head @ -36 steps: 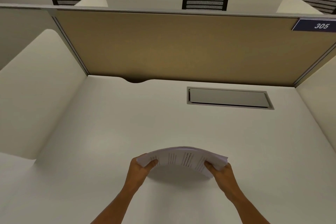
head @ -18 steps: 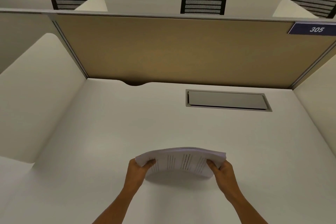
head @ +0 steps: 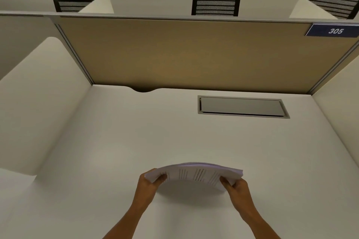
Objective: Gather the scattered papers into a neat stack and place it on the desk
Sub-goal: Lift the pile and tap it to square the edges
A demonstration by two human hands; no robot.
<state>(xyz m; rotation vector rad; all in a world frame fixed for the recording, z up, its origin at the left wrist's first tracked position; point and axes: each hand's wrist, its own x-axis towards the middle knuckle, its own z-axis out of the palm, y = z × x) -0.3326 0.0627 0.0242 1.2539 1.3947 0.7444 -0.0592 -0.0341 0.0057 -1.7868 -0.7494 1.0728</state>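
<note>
The recessed cable tray [head: 242,106] in the white desk [head: 120,141] had its lid shut, so its contents could not be seen. Compared with 1 second earlier, the stack of papers [head: 194,174] looked hardly moved, bowed upward just above the desk's near part. The left hand [head: 149,184] and right hand [head: 238,188] each pinched 1 end, thumbs on top, fingers curled beneath.
</note>
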